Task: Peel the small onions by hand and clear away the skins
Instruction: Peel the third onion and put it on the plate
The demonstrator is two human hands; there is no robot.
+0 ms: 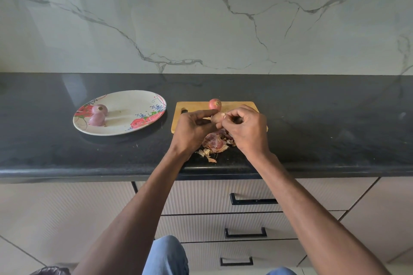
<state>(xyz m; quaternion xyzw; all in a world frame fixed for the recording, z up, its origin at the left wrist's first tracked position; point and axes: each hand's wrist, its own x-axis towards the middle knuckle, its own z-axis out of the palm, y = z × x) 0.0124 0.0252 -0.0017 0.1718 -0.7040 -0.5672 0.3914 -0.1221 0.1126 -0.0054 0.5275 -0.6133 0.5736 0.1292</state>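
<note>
**Two onions peeled, one in hand, one waiting**

While two peeled onions (98, 114) already sit on the left side of the floral plate (143, 98), the person works on a third above the wooden cutting board (192, 107). The left hand (192, 127) holds the onion in hand (218, 117) between curled fingers and thumb, just above the board's near half. The right hand (245, 127) has its fingers bent in tight against that onion, apparently pinching a flake of skin at its tip; the exact hold is partly hidden by the knuckles. The onion's visible face looks pale and papery, so it seems only partly stripped.

One unpeeled onion (215, 104) rests at the board's far edge, its reddish skin intact. A heap of skins (215, 144) lies on the black counter (312, 123) beneath the hands, at the board's near edge, with a few scraps strewn toward the counter's front lip.

By this count the task is roughly half done: the current onion needs finishing, the last one is untouched, and none of the skins have been cleared away.
</note>
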